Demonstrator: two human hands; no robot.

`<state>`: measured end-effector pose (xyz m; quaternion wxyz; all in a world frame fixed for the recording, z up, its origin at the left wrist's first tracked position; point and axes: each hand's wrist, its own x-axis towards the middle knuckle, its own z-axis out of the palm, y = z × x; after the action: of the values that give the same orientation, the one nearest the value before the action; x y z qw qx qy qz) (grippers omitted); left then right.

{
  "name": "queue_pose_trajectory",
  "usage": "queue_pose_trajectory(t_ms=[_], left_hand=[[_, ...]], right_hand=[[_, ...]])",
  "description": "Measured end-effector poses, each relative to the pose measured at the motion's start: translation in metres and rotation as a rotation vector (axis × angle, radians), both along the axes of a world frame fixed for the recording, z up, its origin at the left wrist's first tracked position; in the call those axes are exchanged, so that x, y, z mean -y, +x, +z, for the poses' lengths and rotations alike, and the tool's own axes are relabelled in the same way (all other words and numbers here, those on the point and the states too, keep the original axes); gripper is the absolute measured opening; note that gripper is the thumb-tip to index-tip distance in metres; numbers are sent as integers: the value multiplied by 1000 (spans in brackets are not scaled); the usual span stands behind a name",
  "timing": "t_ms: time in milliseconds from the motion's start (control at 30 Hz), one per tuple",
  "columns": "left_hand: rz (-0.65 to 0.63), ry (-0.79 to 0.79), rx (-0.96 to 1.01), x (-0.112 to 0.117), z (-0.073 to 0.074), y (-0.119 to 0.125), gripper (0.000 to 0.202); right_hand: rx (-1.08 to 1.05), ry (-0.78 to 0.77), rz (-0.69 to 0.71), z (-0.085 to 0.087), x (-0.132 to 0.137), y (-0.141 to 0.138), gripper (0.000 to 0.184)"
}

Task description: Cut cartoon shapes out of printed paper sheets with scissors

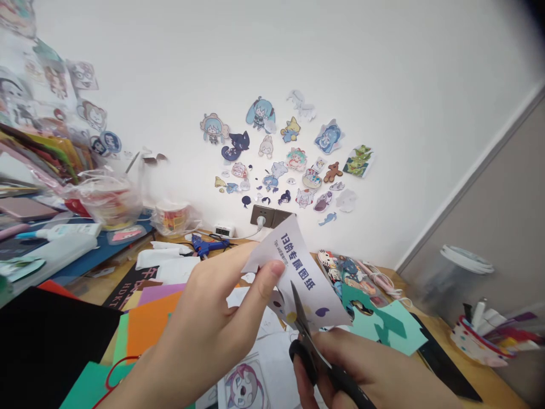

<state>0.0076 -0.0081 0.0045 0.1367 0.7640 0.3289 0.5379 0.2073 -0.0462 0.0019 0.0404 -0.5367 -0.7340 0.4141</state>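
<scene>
A pale wall (383,68) fills most of the view, with small character cut-outs spread over its middle. Below it runs a wooden worktop (496,383), crowded with paper and craft supplies. The widest thing at the left is a black sheet (55,341). Near the middle are the two hands, both occupied: the left hand (225,301) pinches a piece of white paper (298,244) with its thumb on the near face, while the right hand (361,363) is closed around the handles of a pair of scissors (327,369). The white paper is raised above the worktop, tilted, reaching from the left thumb across to just above the right hand; whether the right fingers touch its lower edge I cannot tell. An orange sheet (149,321) lies beyond the left forearm, and pale teal paper (402,324) lies past the right hand. Smaller again, the dark scissors point up and away, their blades in front of the paper's lower part, to the right of the left thumb. A pen cup (481,346) stands at the far right, and a blue glue gun (208,246) rests behind the left hand. Smallest are the paper's dark blue printed characters (297,261) and, lower down, a purple-blue mark (322,312).
</scene>
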Motion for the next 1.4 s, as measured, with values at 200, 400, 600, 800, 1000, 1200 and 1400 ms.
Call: queue_pose_trajectory(t_ms=[200,400,600,800,1000,1200,1400], left_hand=[[-4,2,0,0,2,1,14],[46,85,-46,0,2,2,11],[54,111,-63,-1,2,1,11],[93,124,-65,1,3,2,12],[106,95,-26,0,3,2,12],[101,62,-9,2,2,2,11],[114,48,28,2,2,2,7]], right_hand=[[10,-8,-9,-3,-1,4,12],[-6,-15,37,-5,-2,6,15],[-14,-4,41,-7,-2,6,15],[-96,-22,55,-8,-5,7,20],[-188,-59,60,-3,-7,5,30],[-174,-63,47,3,-8,1,28],[-145,-37,65,-6,-7,8,23]])
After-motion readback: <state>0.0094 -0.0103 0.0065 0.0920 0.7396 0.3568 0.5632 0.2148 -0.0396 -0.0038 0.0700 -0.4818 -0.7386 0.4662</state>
